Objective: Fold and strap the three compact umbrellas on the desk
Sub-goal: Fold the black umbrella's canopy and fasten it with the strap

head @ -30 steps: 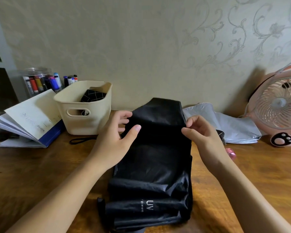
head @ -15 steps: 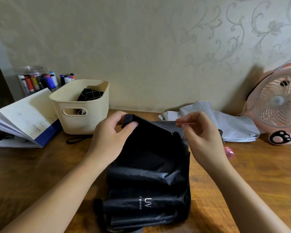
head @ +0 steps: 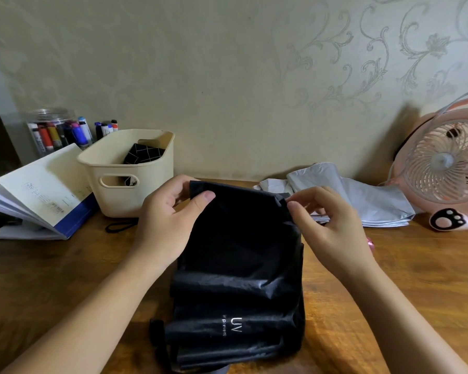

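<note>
Black umbrella (head: 238,279): its far edge sits lower than a second ago, coming over toward me. Folding is underway and I judge strapping is yet to come. It lies mid-desk (head: 52,279), near the front edge.
Left hand (head: 168,220): my thumb and curled fingers pinch the edge's left corner.
Right hand (head: 330,230): thumb and fingertips pinch the right corner.
Basket (head: 152,193): back left, holding a checked bundle (head: 143,157), likely the third umbrella.
Grey umbrella (head: 362,201): back right, loose, beside the fan (head: 443,163); clear of my fold.

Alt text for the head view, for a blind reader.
The left hand and right hand pinch the far edge of a black umbrella on a desk. A grey umbrella lies behind; cream bin left, pink fan right.
</note>
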